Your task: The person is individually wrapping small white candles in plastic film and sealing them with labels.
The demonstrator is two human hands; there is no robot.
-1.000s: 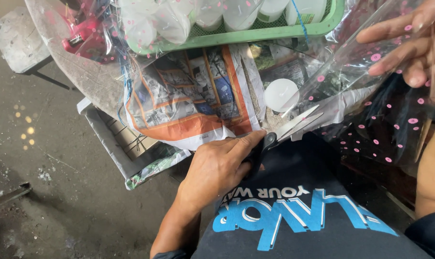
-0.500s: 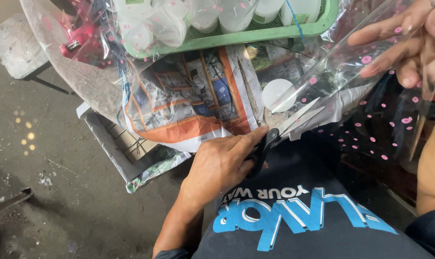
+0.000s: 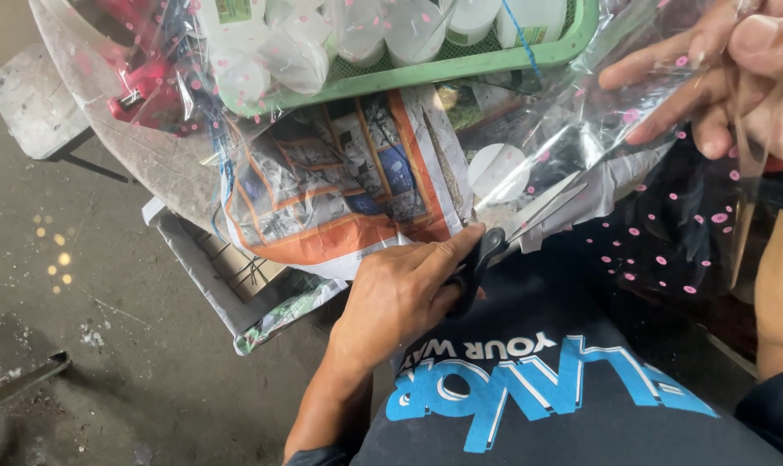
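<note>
From the head camera, the left hand [image 3: 400, 298] is closed around the black handles of a pair of scissors [image 3: 516, 229], fingers curled through the loops and the forefinger stretched along the top towards the pivot; the blades are only slightly parted and point up and to the right, their tips under a sheet of clear film with pink dots [image 3: 659, 207]. The right hand [image 3: 736, 78], at the upper right, pinches that film between thumb and fingers and holds it up taut, the other fingers spread behind it (they show through the plastic). The film hangs from there down over the near right edge of the worktop [image 3: 141, 147] and across the person's lap. A white round lid [image 3: 497, 171] lies on the worktop just beyond the blades, beside a spread newspaper [image 3: 339, 185] that overhangs the near edge. A green tray [image 3: 460, 65] of white bottles sits along the far side.
</note>
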